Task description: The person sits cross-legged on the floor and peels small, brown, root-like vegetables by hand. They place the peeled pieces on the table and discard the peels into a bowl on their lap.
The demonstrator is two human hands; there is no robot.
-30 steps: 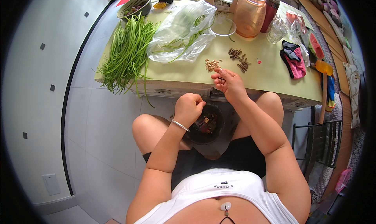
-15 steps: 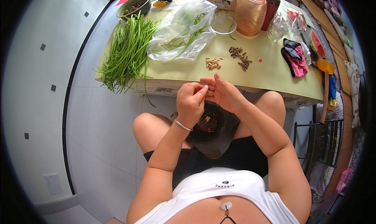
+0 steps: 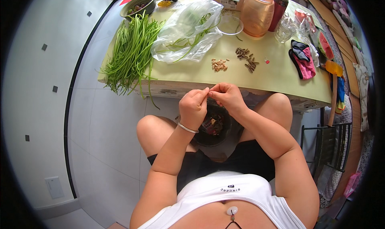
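Just off the table's near edge, my left hand (image 3: 193, 106) and my right hand (image 3: 228, 97) meet fingertip to fingertip, both closed in a pinch. Whatever lies between the fingers is too small to make out. Beyond them on the yellow-green table (image 3: 264, 78) is a little pile of pale kernels (image 3: 219, 65). To its right lies a loose heap of dark, long seeds (image 3: 247, 60), which look like sunflower seeds in their shells. Below my hands, between my knees, stands a dark bin (image 3: 212, 139) with scraps in it.
Long green stems (image 3: 130, 54) cover the table's left end, some hanging over the edge. Beside them is a clear plastic bag (image 3: 176, 44). Farther back stand a basket (image 3: 138, 6), an orange jar (image 3: 258, 12) and a red flask (image 3: 279, 8). A pink-and-black cloth item (image 3: 302, 60) lies right.
My right hand, which had its fingers stretched out and palm turned up, has closed into a pinch against my left fingertips. My left hand stays in nearly the same place.
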